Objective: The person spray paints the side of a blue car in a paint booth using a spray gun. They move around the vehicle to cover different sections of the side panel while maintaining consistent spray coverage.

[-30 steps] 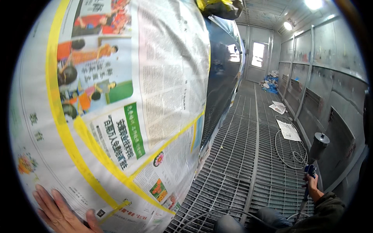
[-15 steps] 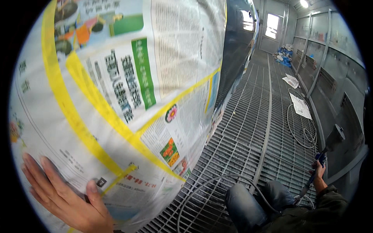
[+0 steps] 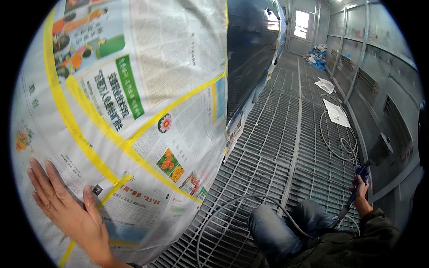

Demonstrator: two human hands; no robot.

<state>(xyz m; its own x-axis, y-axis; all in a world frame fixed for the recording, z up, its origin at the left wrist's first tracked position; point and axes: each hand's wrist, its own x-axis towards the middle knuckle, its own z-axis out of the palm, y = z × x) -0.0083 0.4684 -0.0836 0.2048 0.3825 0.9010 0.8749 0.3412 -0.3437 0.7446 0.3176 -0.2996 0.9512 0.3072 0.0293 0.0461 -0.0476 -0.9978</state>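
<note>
Left fingers (image 3: 56,183) spread, gripping nothing, flat on the paper (image 3: 178,118); my right fingers (image 3: 360,185) curled round the gun (image 3: 362,171), cup (image 3: 380,149) just beyond them! Probably top-heavy, stiff: best held firmly below the cup. Paper looks thin, tearable, so I'd press lightly.

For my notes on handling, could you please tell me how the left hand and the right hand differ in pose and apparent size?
The left hand lies open against the newspaper covering; the right hand is curled around the spray gun. The left hand looks larger in the picture, the right hand smaller. Both are bare.
</note>
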